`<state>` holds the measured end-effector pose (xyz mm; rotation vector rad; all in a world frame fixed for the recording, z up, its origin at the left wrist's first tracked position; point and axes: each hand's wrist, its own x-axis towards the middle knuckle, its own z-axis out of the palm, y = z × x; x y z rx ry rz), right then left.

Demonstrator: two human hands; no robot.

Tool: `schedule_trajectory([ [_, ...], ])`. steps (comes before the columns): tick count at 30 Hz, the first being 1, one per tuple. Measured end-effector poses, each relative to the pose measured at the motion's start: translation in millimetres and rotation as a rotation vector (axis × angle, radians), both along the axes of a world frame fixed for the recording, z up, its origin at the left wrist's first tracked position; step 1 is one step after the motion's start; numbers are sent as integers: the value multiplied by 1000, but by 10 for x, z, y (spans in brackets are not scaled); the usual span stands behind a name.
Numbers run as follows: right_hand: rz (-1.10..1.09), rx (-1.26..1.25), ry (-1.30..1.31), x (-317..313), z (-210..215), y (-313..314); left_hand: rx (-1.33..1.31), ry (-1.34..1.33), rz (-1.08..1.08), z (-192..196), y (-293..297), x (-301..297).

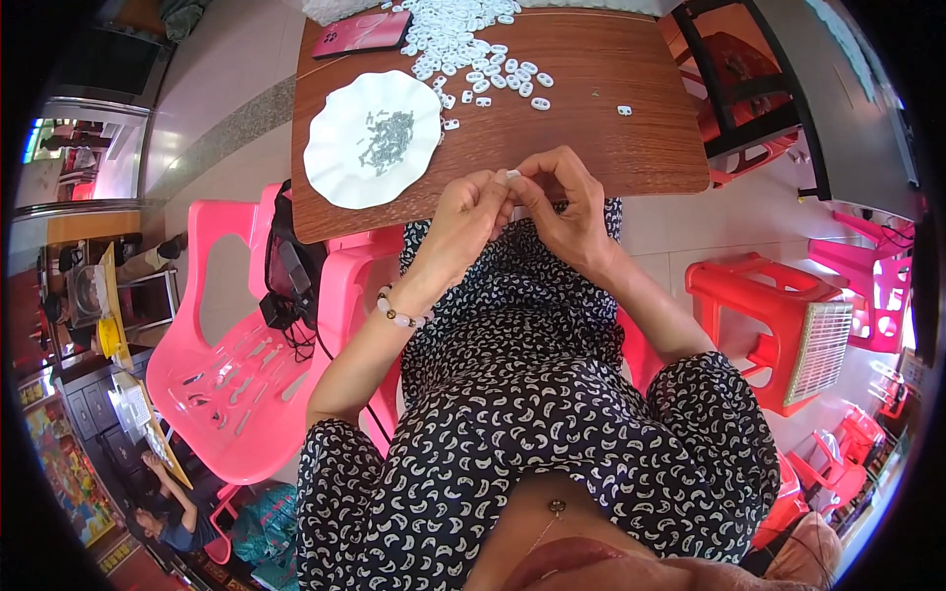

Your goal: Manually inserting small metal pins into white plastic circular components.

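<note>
I see 1 white piece [512, 174] pinched by left hand [475, 209] and right hand [572, 209], at table's [601, 89] near edge. Slack pinch could drop it; careless left-hand swing could knock plate [327, 158], near-left corner, scattering grey bits [387, 143].

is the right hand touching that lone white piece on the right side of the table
Apart: the head view plainly shows bare brown tabletop between the right hand and the lone white piece.

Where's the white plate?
In the head view, the wavy white plate is on the brown table, at left, between the flat pink case and the left hand.
</note>
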<state>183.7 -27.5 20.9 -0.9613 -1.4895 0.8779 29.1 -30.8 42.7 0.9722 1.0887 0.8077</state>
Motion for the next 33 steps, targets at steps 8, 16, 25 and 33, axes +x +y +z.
schedule_trajectory([
  [8,-28,202,-219,46,-12,15,-46,-25,13,-19,-23,3],
  [16,-57,81,-142,26,-12,-5,-76,-193,66,-58,-55,-56],
  [25,-60,39,-126,16,-16,1,-125,-259,89,-100,-82,-109],
  [33,75,-350,198,47,10,48,53,-111,155,-76,-65,-127],
])
